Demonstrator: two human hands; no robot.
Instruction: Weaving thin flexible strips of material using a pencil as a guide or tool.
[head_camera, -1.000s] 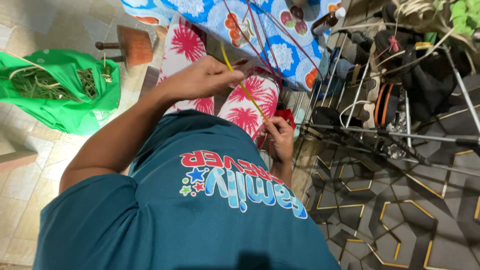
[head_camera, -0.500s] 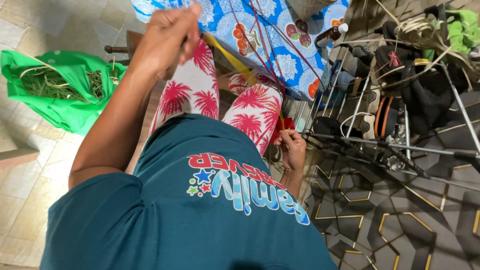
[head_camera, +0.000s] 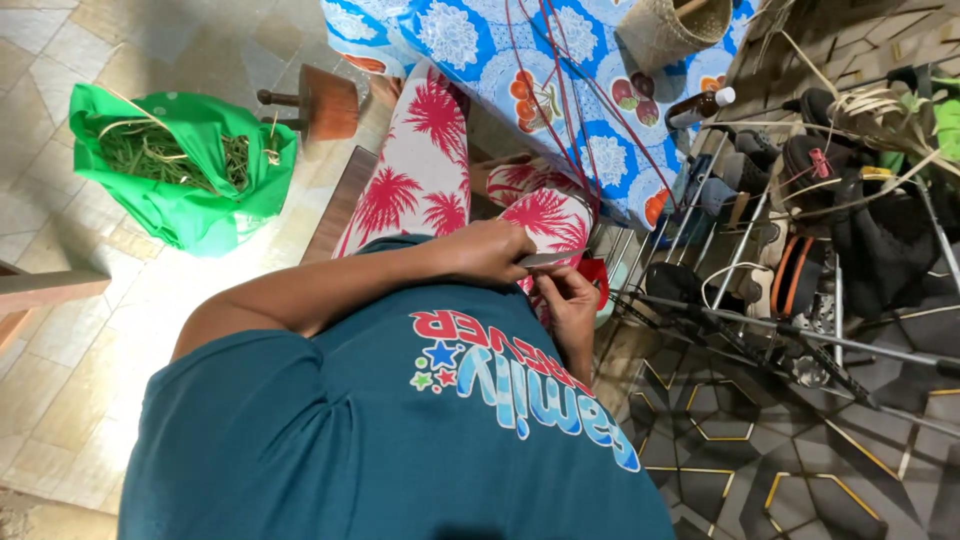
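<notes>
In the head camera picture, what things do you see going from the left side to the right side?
Green bag of plant strips → small wooden stool → left hand → right hand → brown bottle → metal shoe rack.

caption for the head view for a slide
Seated person's left hand and right hand meet at a knee, beside a green bag.

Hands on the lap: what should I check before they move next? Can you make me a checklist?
1. Left hand grip on the thin grey piece: ok, pinched at the fingertips.
2. Right hand close by: ok, just under the piece, over the knee.
3. Grey piece is a blade or a strip: cannot tell.
4. Red strands free of tangles: cannot tell; they run down toward the knee.
5. Green bag open: ok, on the floor at the left, with stalks inside.
</notes>
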